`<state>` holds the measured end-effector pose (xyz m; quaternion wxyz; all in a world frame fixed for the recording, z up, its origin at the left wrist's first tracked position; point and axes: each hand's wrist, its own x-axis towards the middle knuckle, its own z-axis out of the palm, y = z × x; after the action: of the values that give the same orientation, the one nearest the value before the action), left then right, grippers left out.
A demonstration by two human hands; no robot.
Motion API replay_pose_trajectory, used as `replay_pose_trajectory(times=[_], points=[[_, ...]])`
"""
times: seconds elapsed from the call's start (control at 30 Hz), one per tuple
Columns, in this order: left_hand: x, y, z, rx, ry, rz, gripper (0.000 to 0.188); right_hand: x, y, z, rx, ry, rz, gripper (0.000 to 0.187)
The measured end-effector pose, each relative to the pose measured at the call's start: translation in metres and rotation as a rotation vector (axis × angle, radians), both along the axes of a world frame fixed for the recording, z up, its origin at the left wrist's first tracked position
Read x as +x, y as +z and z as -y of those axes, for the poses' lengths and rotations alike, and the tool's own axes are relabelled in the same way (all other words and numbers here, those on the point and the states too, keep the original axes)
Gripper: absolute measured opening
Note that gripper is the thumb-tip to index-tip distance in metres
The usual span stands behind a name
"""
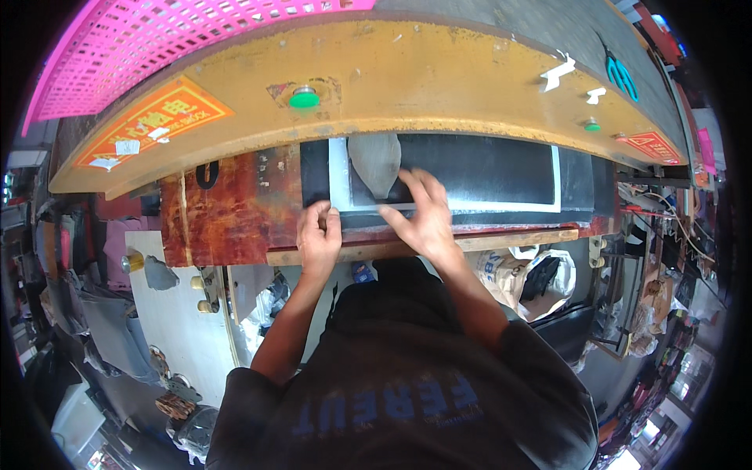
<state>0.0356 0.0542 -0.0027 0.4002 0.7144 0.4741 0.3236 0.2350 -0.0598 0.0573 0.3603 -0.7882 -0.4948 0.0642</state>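
The right hand point(429, 223) is spread, gripping nothing, fingertips beside the grey piece point(376, 160) on the black sheet point(493, 172); the left hand point(319, 241) curls at the sheet's near edge, its grip unclear. The piece looks light and flexible, best pinched at its narrow tip.

The beam point(439, 78) is mustard yellow, its buttons point(305, 98) green, the grid-patterned basket point(86, 106) pink, the scissors' handles point(623, 80) teal – while the board point(235, 223) is mottled rust-red, the sheet point(493, 176) black, the tapered piece point(376, 160) plain grey
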Motion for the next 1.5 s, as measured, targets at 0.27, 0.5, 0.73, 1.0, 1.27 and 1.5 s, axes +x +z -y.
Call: replay_pose_trajectory(times=[0.27, 0.5, 0.73, 1.0, 1.27, 1.5], points=[[-0.016, -0.021, 0.049, 0.437, -0.183, -0.449, 0.074, -0.034, -0.009, -0.022, -0.087, 0.119, 0.047, 0.072], [-0.054, -0.032, 0.093, 0.382, -0.208, -0.457, 0.074, 0.025, 0.022, 0.068, 0.083, 0.168, -0.363, 0.065], [-0.051, -0.024, 0.087, 0.373, -0.236, -0.454, 0.074, -0.016, -0.012, 0.066, -0.128, -0.025, 0.182, 0.060], [0.000, 0.016, 0.038, 0.509, -0.309, -0.256, 0.059, 0.045, -0.008, 0.033, -0.111, -0.119, 0.033, 0.073], [0.073, 0.006, 0.008, 0.378, -0.570, -0.116, 0.010, 0.274, 0.038, 0.053, 0.671, -0.698, -0.048, 0.069], [0.129, 0.009, -0.040, 0.470, -0.373, -0.129, 0.006, 0.222, -0.008, 0.061, 0.157, -0.505, -0.248, 0.060]])
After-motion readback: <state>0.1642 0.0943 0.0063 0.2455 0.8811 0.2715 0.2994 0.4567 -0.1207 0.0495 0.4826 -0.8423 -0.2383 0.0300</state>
